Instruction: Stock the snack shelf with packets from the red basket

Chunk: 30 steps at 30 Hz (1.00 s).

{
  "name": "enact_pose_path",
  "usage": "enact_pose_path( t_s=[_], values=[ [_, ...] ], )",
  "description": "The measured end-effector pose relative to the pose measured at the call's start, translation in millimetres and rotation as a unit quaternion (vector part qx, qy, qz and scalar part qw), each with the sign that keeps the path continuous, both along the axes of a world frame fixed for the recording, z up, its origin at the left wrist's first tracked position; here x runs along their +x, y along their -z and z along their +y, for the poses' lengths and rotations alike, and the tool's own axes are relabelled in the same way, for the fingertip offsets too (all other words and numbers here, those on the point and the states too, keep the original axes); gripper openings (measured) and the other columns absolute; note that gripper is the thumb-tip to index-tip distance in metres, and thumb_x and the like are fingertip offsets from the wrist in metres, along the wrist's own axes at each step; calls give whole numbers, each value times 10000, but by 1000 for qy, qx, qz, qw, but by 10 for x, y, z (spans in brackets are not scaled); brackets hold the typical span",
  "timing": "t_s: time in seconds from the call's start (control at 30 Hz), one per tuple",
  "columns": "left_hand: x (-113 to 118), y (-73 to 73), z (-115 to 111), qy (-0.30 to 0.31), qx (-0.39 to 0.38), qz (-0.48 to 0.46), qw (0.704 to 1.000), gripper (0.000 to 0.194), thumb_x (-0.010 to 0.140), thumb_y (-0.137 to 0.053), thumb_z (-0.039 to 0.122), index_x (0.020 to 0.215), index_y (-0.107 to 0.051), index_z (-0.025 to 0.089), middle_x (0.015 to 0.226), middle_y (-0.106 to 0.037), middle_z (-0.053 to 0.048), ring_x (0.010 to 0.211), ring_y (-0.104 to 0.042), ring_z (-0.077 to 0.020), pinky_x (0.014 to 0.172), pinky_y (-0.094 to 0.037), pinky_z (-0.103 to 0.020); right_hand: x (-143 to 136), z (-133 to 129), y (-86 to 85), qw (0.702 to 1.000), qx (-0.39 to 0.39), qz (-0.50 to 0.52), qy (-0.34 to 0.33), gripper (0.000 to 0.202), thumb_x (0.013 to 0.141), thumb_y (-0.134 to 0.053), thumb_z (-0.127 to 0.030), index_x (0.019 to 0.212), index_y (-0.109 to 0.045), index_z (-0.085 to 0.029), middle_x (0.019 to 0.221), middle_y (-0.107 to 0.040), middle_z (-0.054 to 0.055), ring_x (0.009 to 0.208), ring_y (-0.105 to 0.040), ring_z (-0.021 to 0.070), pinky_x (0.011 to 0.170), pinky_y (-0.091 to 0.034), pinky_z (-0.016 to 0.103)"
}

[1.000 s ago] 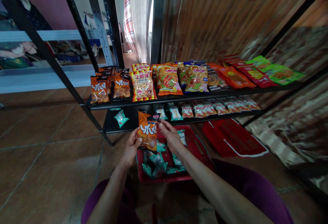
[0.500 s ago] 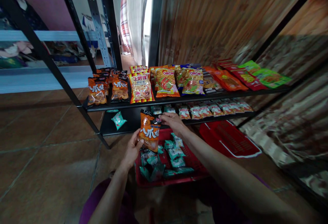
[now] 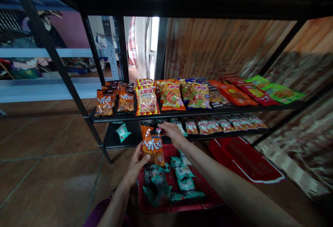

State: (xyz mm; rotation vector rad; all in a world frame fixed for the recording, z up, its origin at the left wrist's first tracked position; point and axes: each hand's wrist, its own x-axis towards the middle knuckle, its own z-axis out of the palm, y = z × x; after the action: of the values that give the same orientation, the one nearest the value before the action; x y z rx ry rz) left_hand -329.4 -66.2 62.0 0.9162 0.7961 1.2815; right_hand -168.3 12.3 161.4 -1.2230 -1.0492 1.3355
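Note:
Between my two hands is an orange and black snack bag (image 3: 152, 145), upright with its printed front facing me. My left hand (image 3: 136, 163) grips its lower left side, thumb across the front. My right hand (image 3: 171, 130) pinches the black top right corner. Below the bag stands a red plastic basket (image 3: 170, 208) with several small green snack packets (image 3: 184, 172) lying in it. Matching orange snack bags (image 3: 104, 104) stand at the left end of the black shelf (image 3: 122, 115), beside a red and yellow bag (image 3: 146, 100).
Noodle snack bags (image 3: 171, 95) and flat red and green packets (image 3: 283, 93) fill the shelf rightward. On the lower shelf lie a green packet (image 3: 122, 132) at left and a row of white and red packets (image 3: 205, 125). A red bag (image 3: 249, 161) lies on the floor.
My view has tilted up, so the shelf and basket appear lower in the picture. Both hands still hold the orange snack bag, in nearly the same place over the basket.

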Motion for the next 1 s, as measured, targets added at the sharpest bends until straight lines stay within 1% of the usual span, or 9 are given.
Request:
enact_pose_path(
  t_s=[0.2, 0.3, 0.4, 0.5, 0.57, 0.7, 0.8, 0.9, 1.0],
  values=[
    [45, 28, 71, -42, -22, 4, 999, 810, 644, -760, 389, 1360, -432, 201, 1301, -562, -134, 1169, -548, -277, 975, -445, -388, -91, 88, 59, 998, 25, -25, -56, 268, 600, -730, -421, 578, -620, -178, 570, -616, -34, 570, -533, 121, 610, -404, 260],
    [20, 39, 83, -67, -29, 10, 997, 761, 675, -740, 385, 1351, -443, 201, 1286, -575, -128, 1155, -561, -269, 963, -455, -377, -150, 63, 49, 995, 46, -22, -82, 295, 620, -735, -436, 763, -684, -182, 725, -681, -11, 715, -601, 152, 699, -441, 272],
    [-27, 25, 77, -103, -36, 8, 994, 758, 679, -737, 386, 1350, -442, 196, 1286, -575, -131, 1148, -567, -266, 961, -457, -376, -221, -30, 47, 991, 54, 7, -124, 426, 633, -745, -437, 993, -666, -223, 892, -703, 12, 881, -631, 190, 805, -466, 307],
    [-80, -21, 65, -140, -41, 4, 989, 763, 661, -746, 403, 1339, -456, 207, 1286, -577, -124, 1139, -574, -258, 952, -463, -362, -305, -141, 80, 979, 38, 36, -199, 525, 638, -749, -446, 1098, -618, -231, 935, -707, 37, 914, -647, 214, 854, -476, 358],
    [-122, -62, 60, -158, -43, 1, 986, 767, 660, -744, 414, 1342, -451, 220, 1281, -582, -120, 1130, -581, -250, 940, -472, -355, -361, -190, 127, 973, 31, 46, -225, 615, 613, -774, -426, 1159, -572, -229, 974, -705, 47, 929, -653, 223, 880, -475, 385],
    [-232, -177, 90, -179, -30, 20, 983, 739, 693, -717, 407, 1350, -432, 227, 1246, -606, -107, 1116, -589, -243, 933, -480, -364, -458, -188, 265, 964, 54, 56, -255, 731, 607, -789, -369, 1255, -479, -236, 1112, -670, 63, 1017, -635, 230, 916, -475, 399],
    [-332, -319, 180, -184, -7, 48, 982, 693, 709, -703, 396, 1332, -451, 225, 1222, -621, -87, 1102, -595, -236, 929, -483, -355, -539, -108, 332, 958, 83, 60, -267, 744, 639, -762, -345, 1299, -436, -239, 1131, -662, 69, 1028, -633, 237, 910, -482, 411],
    [-444, -500, 361, -179, 23, 78, 981, 687, 719, -693, 388, 1331, -443, 201, 1239, -608, -101, 1096, -595, -245, 919, -489, -365, -653, 42, 298, 965, 112, 56, -230, 724, 620, -759, -307, 1281, -469, -246, 1118, -666, 60, 1014, -635, 239, 906, -483, 412],
    [-575, -671, 622, -183, 57, 102, 976, 700, 715, -697, 383, 1329, -429, 181, 1260, -590, -124, 1117, -581, -258, 925, -484, -382, -799, 271, 183, 974, 132, 33, -183, 686, 596, -756, -279, 1240, -521, -263, 1072, -681, 38, 977, -639, 230, 892, -491, 393]
  ],
)
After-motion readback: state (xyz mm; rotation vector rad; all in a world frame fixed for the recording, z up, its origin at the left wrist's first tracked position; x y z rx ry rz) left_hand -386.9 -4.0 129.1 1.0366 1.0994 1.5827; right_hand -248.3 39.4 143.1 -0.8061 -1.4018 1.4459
